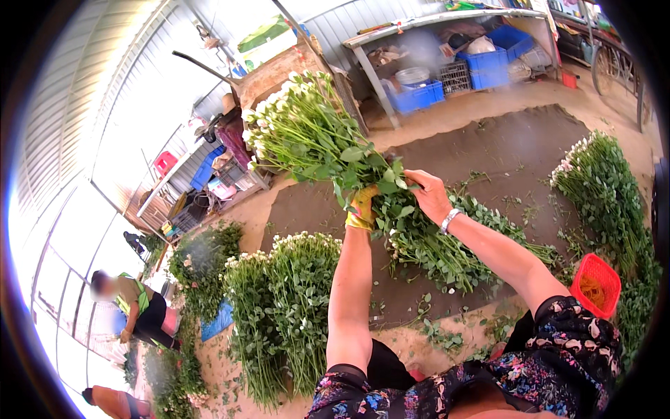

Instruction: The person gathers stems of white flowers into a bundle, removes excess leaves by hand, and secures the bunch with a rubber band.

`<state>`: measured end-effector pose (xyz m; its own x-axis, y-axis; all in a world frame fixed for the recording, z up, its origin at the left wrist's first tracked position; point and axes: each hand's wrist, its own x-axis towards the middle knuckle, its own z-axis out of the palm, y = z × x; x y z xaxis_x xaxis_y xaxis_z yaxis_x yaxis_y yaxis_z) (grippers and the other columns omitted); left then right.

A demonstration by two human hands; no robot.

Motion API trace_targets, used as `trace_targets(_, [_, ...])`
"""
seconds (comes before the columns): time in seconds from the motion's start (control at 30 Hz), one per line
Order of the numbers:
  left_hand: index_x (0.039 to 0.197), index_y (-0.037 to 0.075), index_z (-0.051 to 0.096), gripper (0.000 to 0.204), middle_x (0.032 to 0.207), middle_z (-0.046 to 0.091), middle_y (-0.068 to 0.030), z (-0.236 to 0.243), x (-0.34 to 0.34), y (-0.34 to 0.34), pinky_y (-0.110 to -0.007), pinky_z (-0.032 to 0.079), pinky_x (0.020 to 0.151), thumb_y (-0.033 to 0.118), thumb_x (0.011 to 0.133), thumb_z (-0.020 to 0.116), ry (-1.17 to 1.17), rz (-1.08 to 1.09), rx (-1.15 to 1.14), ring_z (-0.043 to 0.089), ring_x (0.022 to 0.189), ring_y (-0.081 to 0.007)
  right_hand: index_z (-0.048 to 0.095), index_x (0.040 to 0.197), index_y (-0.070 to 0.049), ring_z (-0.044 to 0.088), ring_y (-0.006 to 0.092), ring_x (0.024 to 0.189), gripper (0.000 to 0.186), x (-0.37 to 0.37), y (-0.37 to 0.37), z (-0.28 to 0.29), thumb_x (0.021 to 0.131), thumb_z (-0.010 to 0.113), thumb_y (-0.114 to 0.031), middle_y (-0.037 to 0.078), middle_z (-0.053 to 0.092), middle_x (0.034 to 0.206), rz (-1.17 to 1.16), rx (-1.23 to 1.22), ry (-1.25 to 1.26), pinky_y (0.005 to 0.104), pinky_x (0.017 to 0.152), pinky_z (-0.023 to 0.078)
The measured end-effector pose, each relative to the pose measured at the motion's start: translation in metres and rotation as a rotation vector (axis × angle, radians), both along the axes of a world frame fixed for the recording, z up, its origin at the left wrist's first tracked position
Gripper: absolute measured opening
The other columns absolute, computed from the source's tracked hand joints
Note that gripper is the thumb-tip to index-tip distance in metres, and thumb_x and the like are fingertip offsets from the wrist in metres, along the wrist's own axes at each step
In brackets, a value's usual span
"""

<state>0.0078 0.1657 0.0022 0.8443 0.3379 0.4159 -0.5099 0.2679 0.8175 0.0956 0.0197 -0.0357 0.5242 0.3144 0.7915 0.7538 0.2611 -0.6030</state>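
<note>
My left hand (361, 208), in a yellow patterned glove, grips a bunch of white-budded roses (293, 129) that is raised with its heads toward the upper left. My bare right hand (427, 190), with a silver band at the wrist, has its fingers closed at the bunch's leafy stems; the fingertips are partly hidden among leaves. Below both hands, more cut roses (460, 258) lie across a dark mat (530, 140) scattered with loose leaves.
Upright rose bundles stand at left (279, 314) and right (597, 195). A red basket (593, 283) holds orange bands. A workbench (377, 31) with blue crates (481, 70) stands behind, beside a wheeled cart (607, 59). A person in a vest (139, 307) bends at left; another (118, 401) is partly visible below.
</note>
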Motion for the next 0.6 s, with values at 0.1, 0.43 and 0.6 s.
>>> trace_targets(0.1, [0.118,0.005,0.056,0.039,0.112,0.061,-0.0076,0.011,0.013,0.033,-0.036,0.052,0.086,0.019,0.082,0.061,0.036,0.121,0.062,0.059,0.1,-0.02,0.062,0.106,-0.003,0.062,0.0335,0.087,0.033,0.002,0.005,0.006,0.074,0.058,0.005,0.016,0.064,0.096,-0.027,-0.055,-0.054,0.0374,0.076,0.049])
trace_targets(0.43, [0.098,-0.001,0.062,0.024,0.092,0.065,-0.015,-0.001,-0.009,0.038,-0.043,0.054,0.076,0.014,0.079,0.061,0.195,0.281,-0.332,0.064,0.08,-0.0309,0.059,0.117,-0.004,0.059,0.0161,0.078,0.05,0.049,-0.028,0.059,0.086,0.06,-0.042,0.008,0.065,0.097,0.217,-0.65,0.085,0.0296,0.071,0.048])
trace_targets(0.6, [0.104,-0.002,0.061,0.028,0.101,0.064,-0.0159,-0.003,-0.005,0.046,-0.046,0.053,0.081,0.016,0.083,0.06,0.213,0.348,-0.368,0.063,0.087,-0.0325,0.036,0.131,0.011,0.05,0.0343,0.116,0.099,0.024,-0.029,0.021,0.068,0.07,-0.057,0.03,0.047,0.127,0.199,-0.87,-0.091,0.0365,0.101,0.039])
